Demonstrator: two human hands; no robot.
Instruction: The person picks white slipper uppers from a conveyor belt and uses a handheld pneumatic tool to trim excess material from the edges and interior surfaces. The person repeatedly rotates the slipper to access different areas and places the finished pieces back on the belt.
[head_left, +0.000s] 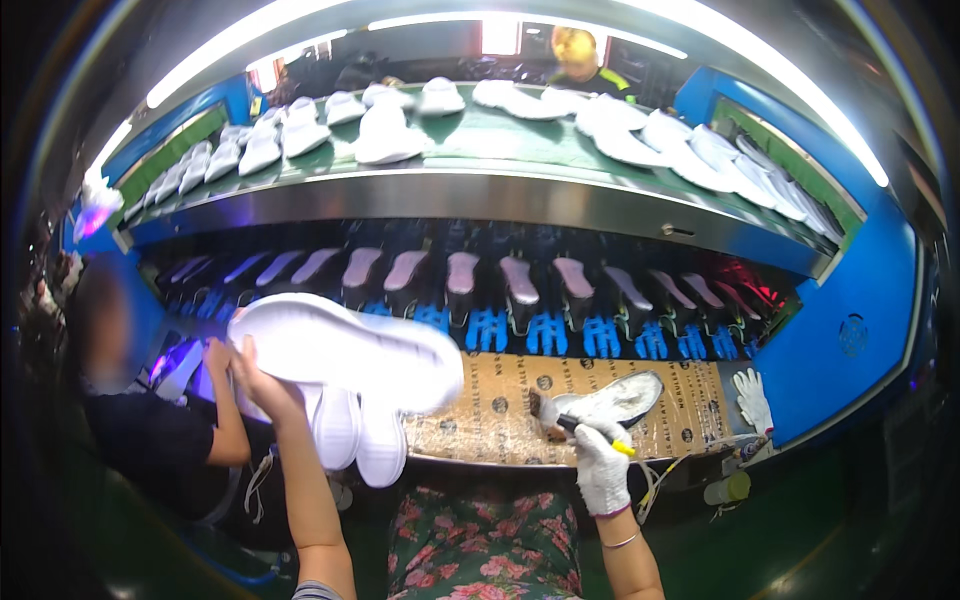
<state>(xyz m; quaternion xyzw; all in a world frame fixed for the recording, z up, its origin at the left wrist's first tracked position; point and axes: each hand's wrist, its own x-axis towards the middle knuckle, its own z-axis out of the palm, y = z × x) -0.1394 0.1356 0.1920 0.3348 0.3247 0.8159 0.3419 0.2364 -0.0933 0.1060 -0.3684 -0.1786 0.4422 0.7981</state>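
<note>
A large white shoe sole point(350, 345) is raised at the left in my bare left hand point(262, 380), whose fingers grip its heel-side edge. Below it, two more white soles point(381, 440) overhang the front edge of the bench. My right hand point(602, 468) wears a white knit glove and is closed round a thin black-and-yellow tool point(569, 423); its working end is hard to make out. Touching or just over the bench at that tool lies a sole-shaped piece point(615, 402), whitish and smeared, with a dark rim and a ragged brown end.
Brown printed sheeting covers the bench point(480, 410). Behind it, upturned shoes point(462, 275) with pinkish bottoms stand in a row. White soles line a green conveyor point(450, 155) above. A white glove point(752, 400) hangs at right. A co-worker point(140, 420) sits close at left.
</note>
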